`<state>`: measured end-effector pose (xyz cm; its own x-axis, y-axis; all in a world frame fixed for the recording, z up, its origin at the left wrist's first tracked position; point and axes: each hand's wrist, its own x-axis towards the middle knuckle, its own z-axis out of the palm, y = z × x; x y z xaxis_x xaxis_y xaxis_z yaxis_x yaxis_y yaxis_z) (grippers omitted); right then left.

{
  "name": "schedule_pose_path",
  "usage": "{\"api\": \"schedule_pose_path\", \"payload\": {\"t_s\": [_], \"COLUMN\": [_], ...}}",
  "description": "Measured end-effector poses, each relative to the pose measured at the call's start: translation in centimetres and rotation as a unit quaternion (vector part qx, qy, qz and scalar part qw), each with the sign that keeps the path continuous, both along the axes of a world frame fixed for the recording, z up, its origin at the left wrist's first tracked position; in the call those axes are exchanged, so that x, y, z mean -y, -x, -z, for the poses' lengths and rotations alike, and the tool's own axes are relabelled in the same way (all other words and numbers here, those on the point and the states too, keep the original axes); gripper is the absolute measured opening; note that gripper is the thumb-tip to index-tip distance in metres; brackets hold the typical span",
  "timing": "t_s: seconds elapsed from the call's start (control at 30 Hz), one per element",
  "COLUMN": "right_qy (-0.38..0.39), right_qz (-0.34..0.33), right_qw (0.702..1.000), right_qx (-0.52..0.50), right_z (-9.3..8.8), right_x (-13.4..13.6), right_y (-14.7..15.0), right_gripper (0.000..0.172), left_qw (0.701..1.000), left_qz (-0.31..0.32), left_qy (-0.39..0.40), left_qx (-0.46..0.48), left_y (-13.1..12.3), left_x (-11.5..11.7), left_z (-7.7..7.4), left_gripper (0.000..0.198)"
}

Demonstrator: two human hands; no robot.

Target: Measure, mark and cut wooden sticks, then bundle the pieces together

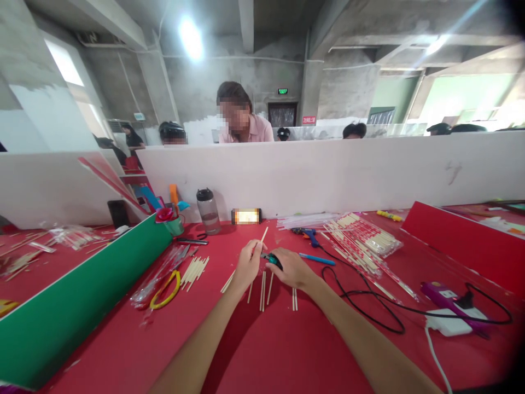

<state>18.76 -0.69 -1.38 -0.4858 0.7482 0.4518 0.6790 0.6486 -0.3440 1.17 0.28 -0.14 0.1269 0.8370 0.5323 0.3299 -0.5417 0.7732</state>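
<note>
My left hand pinches a thin wooden stick that slants up toward the back of the red table. Right beside it my right hand is closed round a small teal-and-black tool, whose tip meets the stick. Several loose sticks lie flat on the table under and in front of both hands. More sticks lie in a small pile to the left.
A green divider runs along the left, a red one on the right, a white partition at the back. A water bottle, phone, packs of chopsticks, blue glue gun, black cable and power strip lie around. People sit beyond the partition.
</note>
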Motion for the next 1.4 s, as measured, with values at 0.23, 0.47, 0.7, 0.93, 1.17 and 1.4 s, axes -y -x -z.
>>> {"api": "schedule_pose_path", "payload": {"t_s": [0.23,0.47,0.7,0.93,1.17,1.4], "right_qy": [0.001,-0.025,-0.026,-0.025,0.008,0.040], "right_qz": [-0.007,0.002,0.007,0.020,0.030,0.045], "right_qw": [1.000,1.000,1.000,0.999,0.998,0.995], "right_qx": [-0.004,-0.004,0.009,0.020,0.060,0.074], "right_z": [0.3,0.9,0.8,0.8,0.2,0.0], "right_x": [-0.1,-0.3,-0.2,-0.3,-0.2,0.2], "right_y": [0.1,0.1,-0.1,-0.2,0.1,0.9], "right_gripper": [0.026,0.026,0.028,0.031,0.030,0.027], "left_qw": [1.000,1.000,0.999,1.000,1.000,0.997], "left_qz": [-0.004,-0.012,-0.015,-0.001,-0.009,-0.043], "left_qy": [-0.002,-0.020,-0.021,-0.021,-0.019,-0.027], "left_qx": [-0.008,-0.016,-0.024,-0.022,-0.024,-0.050], "left_y": [0.1,0.0,-0.2,-0.1,-0.1,-0.1], "left_x": [-0.2,0.3,0.5,0.4,0.3,0.2], "left_z": [0.3,-0.1,-0.2,0.0,0.2,0.2], "left_gripper": [0.035,0.033,0.034,0.032,0.033,0.032]}}
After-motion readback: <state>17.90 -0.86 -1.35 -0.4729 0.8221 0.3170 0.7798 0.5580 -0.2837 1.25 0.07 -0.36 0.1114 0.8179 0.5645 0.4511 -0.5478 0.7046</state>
